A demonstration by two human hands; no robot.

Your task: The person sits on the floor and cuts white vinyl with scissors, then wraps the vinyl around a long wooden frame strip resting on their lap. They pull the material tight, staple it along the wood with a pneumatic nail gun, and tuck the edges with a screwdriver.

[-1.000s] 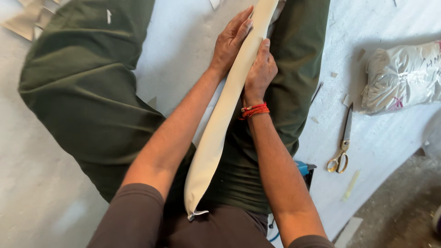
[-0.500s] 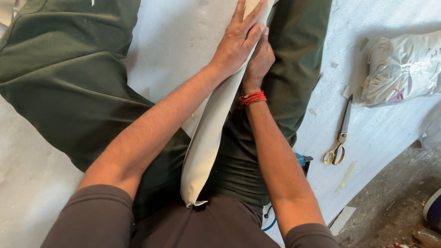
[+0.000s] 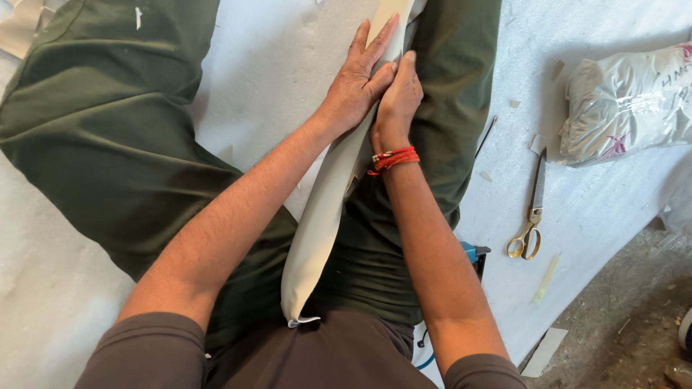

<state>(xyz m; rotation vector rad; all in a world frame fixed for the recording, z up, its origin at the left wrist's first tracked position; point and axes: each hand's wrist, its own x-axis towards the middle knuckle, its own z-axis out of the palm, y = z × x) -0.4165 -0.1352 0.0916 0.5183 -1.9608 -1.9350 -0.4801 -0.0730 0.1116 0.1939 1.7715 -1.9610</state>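
Short brown sleeves (image 3: 155, 346); dark green trousers (image 3: 108, 122); red thread bracelet (image 3: 393, 160), right wrist.

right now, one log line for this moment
left hand: flat on cream padded roll | right hand: gripping roll edge | roll: along lap | scissors: on white sheet

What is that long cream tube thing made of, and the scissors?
The long cream tube looks like smooth, matte leatherette or vinyl, softly stuffed; it could be cloth. The scissors look metal: grey steel blades, shiny gold-coloured handles.
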